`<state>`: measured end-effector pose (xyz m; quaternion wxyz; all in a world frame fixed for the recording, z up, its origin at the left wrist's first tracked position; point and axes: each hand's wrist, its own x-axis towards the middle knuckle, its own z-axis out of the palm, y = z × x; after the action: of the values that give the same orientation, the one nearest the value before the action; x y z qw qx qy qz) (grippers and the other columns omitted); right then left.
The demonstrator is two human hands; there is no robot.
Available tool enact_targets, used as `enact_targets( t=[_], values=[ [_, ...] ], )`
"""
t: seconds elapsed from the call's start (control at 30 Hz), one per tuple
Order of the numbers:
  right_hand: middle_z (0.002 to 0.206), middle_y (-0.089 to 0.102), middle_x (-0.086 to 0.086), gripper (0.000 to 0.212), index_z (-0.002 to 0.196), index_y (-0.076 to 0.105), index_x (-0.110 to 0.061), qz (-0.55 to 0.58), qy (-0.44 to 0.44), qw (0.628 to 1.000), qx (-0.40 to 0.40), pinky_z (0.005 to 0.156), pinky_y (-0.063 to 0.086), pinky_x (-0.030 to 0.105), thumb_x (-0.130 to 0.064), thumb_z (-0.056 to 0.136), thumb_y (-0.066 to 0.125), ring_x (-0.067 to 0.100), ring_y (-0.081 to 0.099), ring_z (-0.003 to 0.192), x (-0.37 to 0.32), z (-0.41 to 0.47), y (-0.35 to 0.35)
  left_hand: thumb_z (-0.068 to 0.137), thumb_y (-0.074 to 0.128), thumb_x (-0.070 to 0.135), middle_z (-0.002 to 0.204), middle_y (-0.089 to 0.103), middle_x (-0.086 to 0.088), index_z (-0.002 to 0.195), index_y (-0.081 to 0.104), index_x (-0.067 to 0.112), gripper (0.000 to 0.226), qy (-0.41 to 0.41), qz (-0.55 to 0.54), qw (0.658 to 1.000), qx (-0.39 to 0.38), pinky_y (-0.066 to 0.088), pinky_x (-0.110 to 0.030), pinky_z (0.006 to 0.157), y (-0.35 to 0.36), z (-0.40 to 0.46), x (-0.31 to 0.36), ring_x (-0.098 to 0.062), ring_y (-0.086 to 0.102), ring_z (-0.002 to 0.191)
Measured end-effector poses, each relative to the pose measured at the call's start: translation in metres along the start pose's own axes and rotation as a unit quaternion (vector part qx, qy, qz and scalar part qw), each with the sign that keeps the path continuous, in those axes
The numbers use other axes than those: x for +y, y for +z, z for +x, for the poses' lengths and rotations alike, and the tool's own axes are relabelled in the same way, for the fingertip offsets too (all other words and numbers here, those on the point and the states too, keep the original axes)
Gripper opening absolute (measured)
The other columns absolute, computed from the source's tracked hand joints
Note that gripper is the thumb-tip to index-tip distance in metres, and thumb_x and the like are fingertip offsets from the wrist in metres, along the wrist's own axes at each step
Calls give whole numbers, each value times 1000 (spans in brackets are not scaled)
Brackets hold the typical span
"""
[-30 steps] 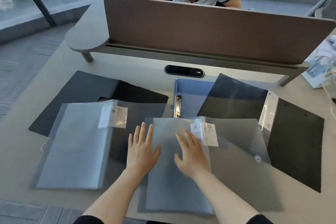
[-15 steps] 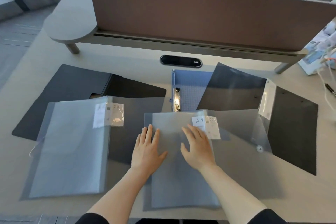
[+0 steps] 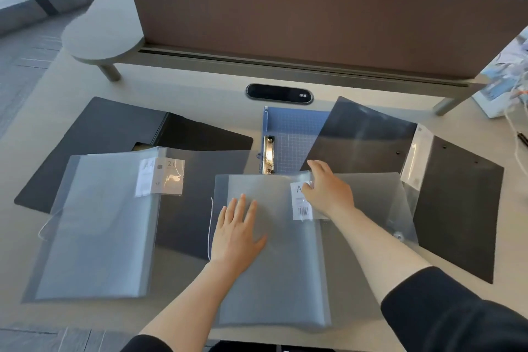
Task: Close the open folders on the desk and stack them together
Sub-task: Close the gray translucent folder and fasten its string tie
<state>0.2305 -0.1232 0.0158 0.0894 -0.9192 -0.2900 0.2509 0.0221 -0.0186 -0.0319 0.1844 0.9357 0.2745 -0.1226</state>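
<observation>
Several open folders lie on the desk. The middle translucent folder (image 3: 274,271) lies in front of me, its clear cover (image 3: 371,208) spread to the right. My left hand (image 3: 237,233) rests flat on its pages. My right hand (image 3: 325,188) pinches the pages' upper right corner by the white label (image 3: 301,206). A second translucent folder (image 3: 100,223) lies at the left on an open black folder (image 3: 114,128). A blue clip folder (image 3: 294,134) lies behind. Another black folder (image 3: 457,208) with a tinted cover (image 3: 363,140) lies open at the right.
A brown divider panel (image 3: 285,23) stands along the desk's back, with a person seated beyond it. A black cable port (image 3: 279,93) is set into the desk in front of it. Papers and cables (image 3: 503,88) lie at the far right edge.
My right hand has left the flat of the pages and moved up to their upper right corner, where it now pinches. My left hand stays flat on the folder.
</observation>
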Motion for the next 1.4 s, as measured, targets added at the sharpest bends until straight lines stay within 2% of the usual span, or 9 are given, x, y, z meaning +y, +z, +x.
enact_targets(
  t=[0.17, 0.27, 0.4, 0.8, 0.97, 1.13, 1.27, 1.33, 1.4],
  values=[
    [140, 43, -3, 45, 137, 46, -23, -4, 3, 1000, -16, 84, 51, 39, -31, 93, 44, 26, 60, 109, 8, 10, -3, 93, 53, 52, 168, 9, -5, 156, 22, 24, 76, -19, 5, 1000, -1, 10, -42, 124, 3, 1, 10, -31, 10, 153],
    [125, 46, -3, 32, 123, 53, -22, 26, -19, 999, -6, 77, 54, 40, -28, 91, 47, 24, 61, 92, 8, 11, -4, 94, 53, 52, 168, 9, -4, 156, 22, 24, 75, -28, 12, 1000, 1, 10, -44, 125, 3, 2, 14, -30, 10, 153],
    [118, 48, -6, 28, 118, 56, -23, 71, -41, 996, 18, 72, 49, 33, -25, 90, 52, 20, 59, 91, 5, 8, -10, 95, 53, 50, 168, 11, -5, 156, 24, 23, 73, -46, -8, 999, 3, 10, -46, 125, 1, 1, 17, -31, 10, 154],
    [70, 49, -8, 23, 92, 55, -23, 266, -109, 952, 108, 60, 47, 30, -9, 77, 65, 12, 48, 64, -36, -37, -55, 90, 54, 61, 162, 29, 3, 154, 31, 26, 76, -22, -243, 966, 89, 32, -41, 117, -73, -12, 93, -19, 24, 148],
    [64, 49, -4, 24, 87, 56, -18, 330, -166, 915, 162, 59, 48, 34, 0, 75, 64, 14, 46, 61, -61, -56, -82, 86, 60, 61, 158, 33, 6, 154, 28, 27, 83, -7, -289, 946, 145, 38, -42, 115, -97, -24, 105, -17, 29, 145],
    [66, 47, -6, 23, 85, 56, -12, 404, -223, 867, 189, 54, 41, 20, 6, 71, 61, 6, 41, 58, -88, -77, -107, 88, 64, 41, 149, 46, 8, 152, 28, 35, 74, -13, -320, 923, 211, 50, -39, 99, -125, -35, 117, -17, 45, 134],
    [77, 52, -8, 26, 89, 56, -21, 433, -267, 839, 193, 60, 46, 20, 0, 75, 62, 7, 48, 64, -106, -85, -118, 93, 60, 23, 112, 69, 6, 142, 41, 31, 53, -14, -334, 900, 280, 57, -39, 80, -140, -38, 116, -19, 67, 98],
    [93, 57, -5, 25, 98, 57, -23, 442, -292, 825, 198, 63, 50, 24, -6, 81, 66, 9, 51, 68, -110, -87, -121, 94, 57, 18, 85, 68, 4, 136, 45, 28, 44, -19, -340, 892, 298, 54, -37, 70, -147, -37, 112, -25, 68, 79],
    [112, 57, -2, 29, 111, 56, -27, 448, -294, 819, 205, 67, 54, 23, -14, 87, 67, 12, 56, 77, -110, -86, -123, 95, 57, 16, 79, 68, 0, 134, 49, 23, 41, -14, -350, 882, 316, 51, -35, 64, -157, -36, 106, -25, 65, 69]
  ],
)
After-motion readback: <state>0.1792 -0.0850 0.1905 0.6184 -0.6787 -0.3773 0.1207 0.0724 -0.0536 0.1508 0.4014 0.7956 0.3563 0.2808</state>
